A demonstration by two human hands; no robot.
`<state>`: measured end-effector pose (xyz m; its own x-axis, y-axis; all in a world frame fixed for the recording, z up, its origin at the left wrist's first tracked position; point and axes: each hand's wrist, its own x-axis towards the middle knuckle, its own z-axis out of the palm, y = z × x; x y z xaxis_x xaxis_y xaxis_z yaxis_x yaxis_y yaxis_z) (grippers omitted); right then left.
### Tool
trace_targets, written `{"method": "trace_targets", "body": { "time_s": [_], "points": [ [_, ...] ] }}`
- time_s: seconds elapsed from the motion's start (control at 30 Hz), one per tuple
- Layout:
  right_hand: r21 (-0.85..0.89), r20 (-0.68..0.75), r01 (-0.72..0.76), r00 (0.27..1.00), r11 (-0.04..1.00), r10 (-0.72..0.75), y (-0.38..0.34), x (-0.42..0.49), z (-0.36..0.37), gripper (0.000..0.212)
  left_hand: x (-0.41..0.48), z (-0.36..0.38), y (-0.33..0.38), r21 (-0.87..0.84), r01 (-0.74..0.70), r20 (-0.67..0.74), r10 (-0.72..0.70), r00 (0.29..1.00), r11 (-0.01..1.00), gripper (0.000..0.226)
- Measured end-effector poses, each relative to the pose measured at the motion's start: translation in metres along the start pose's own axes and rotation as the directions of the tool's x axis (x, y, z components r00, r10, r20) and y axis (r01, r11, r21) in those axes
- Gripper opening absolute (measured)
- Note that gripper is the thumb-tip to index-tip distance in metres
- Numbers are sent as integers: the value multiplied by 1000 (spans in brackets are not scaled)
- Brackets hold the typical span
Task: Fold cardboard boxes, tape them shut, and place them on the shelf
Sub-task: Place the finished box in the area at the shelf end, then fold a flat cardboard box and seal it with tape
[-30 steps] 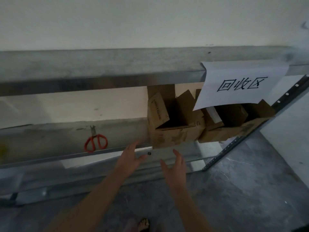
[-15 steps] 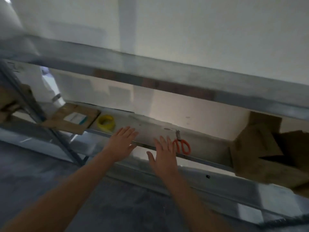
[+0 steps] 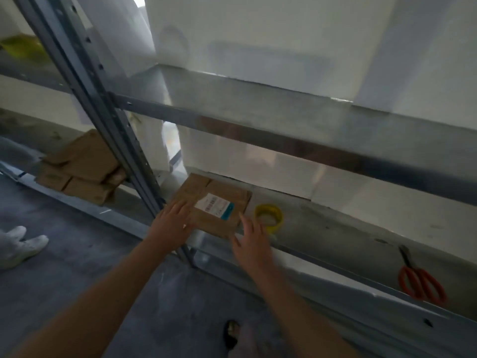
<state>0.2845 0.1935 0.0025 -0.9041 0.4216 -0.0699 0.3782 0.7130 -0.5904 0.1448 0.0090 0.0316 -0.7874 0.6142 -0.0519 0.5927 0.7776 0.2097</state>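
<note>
At the left end of the lower metal shelf (image 3: 335,236), a person's two bare hands arrive at a flattened cardboard box (image 3: 219,202) that lies label up on the deck, just beside the upright post (image 3: 103,125). A second ago the view faced the far right of the rack, where open cartons sat under a paper sign; half a second ago both hands were passing along the shelf front between the tape and the scissors. Now the left hand (image 3: 173,220) lies with straight fingers on the box's near left corner, gripping nothing, while the right hand (image 3: 251,241) hovers with fingers spread at the near right corner, between the box and the roll of yellow tape (image 3: 268,218); whether it touches the cardboard cannot be told through the blur. The orange-handled scissors (image 3: 420,280) now lie well apart to the right, and a stack of flattened boxes (image 3: 80,169) waits in the neighbouring bay. The sweep suggests a fresh box is about to be taken up for folding, with nothing yet lifted, folded or taped.
</note>
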Motion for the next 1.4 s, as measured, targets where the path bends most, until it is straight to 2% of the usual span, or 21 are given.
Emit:
{"method": "trace_targets", "body": {
  "time_s": [0.13,0.17,0.27,0.33,0.4,0.53,0.63,0.73,0.8,0.9,1.03,1.13,1.27,1.4],
  "points": [
    [101,21,-135,991,986,134,-9,55,38,76,42,8,-45,-161,11,83,2,997,987,49],
    [123,18,-186,983,975,185,-9,70,48,78,54,10,-53,-217,57,123,-31,992,975,48],
    [115,37,-346,938,931,345,-6,106,70,83,93,24,-76,-346,223,241,-144,960,911,78],
    [86,29,-434,901,897,433,-4,120,78,84,112,39,-86,-358,313,309,-205,929,880,82],
    [76,0,-492,870,868,493,-4,127,83,83,123,51,-92,-325,328,323,-222,920,887,82],
    [143,-13,-545,833,826,553,-10,129,90,88,132,59,-103,-278,325,300,-240,923,904,81],
    [246,19,-541,832,804,554,-13,127,89,91,132,55,-112,-235,298,293,-225,929,925,83],
    [331,42,-529,836,782,548,-20,114,74,86,130,46,-121,-322,305,324,-199,925,896,84],
    [376,1,-507,837,776,547,-25,99,60,82,129,38,-120,-454,294,346,-138,928,841,86],
    [389,-130,-446,840,806,527,-25,72,33,79,125,26,-97,-611,202,317,3,949,765,88],
    [396,-265,-433,790,809,553,0,33,-12,81,124,21,-38,-678,42,234,161,959,734,92],
    [426,-337,-452,725,784,601,31,3,-48,81,117,24,18,-750,10,235,252,939,661,99],
    [465,-381,-442,682,767,624,89,-36,-88,84,99,37,96,-829,-42,184,343,921,558,102],
    [516,-381,-438,653,736,655,157,-69,-127,92,77,68,180,-896,14,190,355,915,443,105]
  ]
}}
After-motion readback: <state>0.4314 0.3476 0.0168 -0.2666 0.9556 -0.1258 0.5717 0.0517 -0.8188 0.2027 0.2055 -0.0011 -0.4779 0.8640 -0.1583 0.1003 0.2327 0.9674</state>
